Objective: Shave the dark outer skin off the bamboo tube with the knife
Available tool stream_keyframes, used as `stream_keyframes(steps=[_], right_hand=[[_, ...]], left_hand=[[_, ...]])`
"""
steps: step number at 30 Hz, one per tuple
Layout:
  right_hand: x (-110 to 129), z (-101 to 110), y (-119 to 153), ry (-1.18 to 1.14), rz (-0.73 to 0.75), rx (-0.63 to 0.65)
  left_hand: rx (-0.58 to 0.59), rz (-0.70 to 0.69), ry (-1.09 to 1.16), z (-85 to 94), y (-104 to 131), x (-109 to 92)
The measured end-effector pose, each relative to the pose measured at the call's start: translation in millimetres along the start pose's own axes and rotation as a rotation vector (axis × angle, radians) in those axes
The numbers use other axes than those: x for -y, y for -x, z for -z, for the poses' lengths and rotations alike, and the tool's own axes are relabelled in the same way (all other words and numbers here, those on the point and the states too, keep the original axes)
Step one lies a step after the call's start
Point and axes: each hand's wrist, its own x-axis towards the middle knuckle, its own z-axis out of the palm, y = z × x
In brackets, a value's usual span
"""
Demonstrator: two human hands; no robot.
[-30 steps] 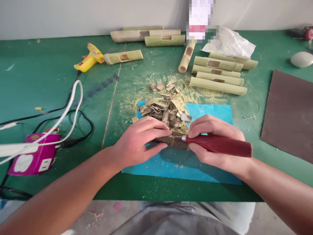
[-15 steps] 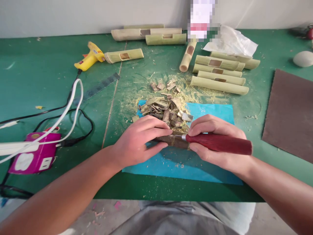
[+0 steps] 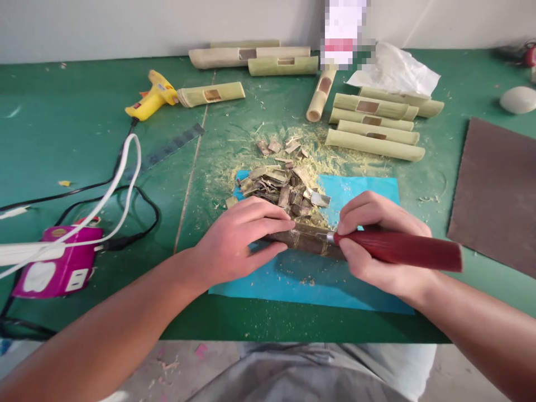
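Observation:
A dark brown bamboo piece (image 3: 312,240) lies crosswise over a blue sheet (image 3: 360,293). My left hand (image 3: 247,237) grips its left part, fingers on the far side and thumb on the near side. In my right hand (image 3: 381,240) is a tool with a dark red handle (image 3: 402,249); fingers and thumb close round its front end. The tool's thin metal tip points left and meets the top of the bamboo, right of my left fingertips. Just beyond the bamboo rises a pile of bamboo chips (image 3: 285,190) with sawdust.
Cut bamboo tubes (image 3: 377,145) lie at the back right, more at the back centre. A yellow glue gun (image 3: 151,97), a ruler (image 3: 167,149) and a magenta power strip (image 3: 58,262) with cables are on the left. A brown sheet (image 3: 496,192) lies at the right.
My right hand has moved right with the red-handled tool, and its tip has shifted right along the bamboo, uncovering more of its surface. My left hand has stayed in place.

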Motion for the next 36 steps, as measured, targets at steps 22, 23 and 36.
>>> stream_keyframes(steps=[22, 23, 36], right_hand=[[-2.1, 2.1, 4.1, -0.042, -0.01, -0.076], [-2.9, 2.3, 5.9, -0.044, -0.008, -0.115], [-2.9, -2.5, -1.0, -0.081, 0.01, 0.001]], left_hand=[[0.033, 0.012, 0.0, 2.7, -2.1, -0.2], [0.034, 0.014, 0.003, 2.6, -2.1, -0.3], [0.028, 0.0, -0.014, 2.8, -1.8, -1.1]])
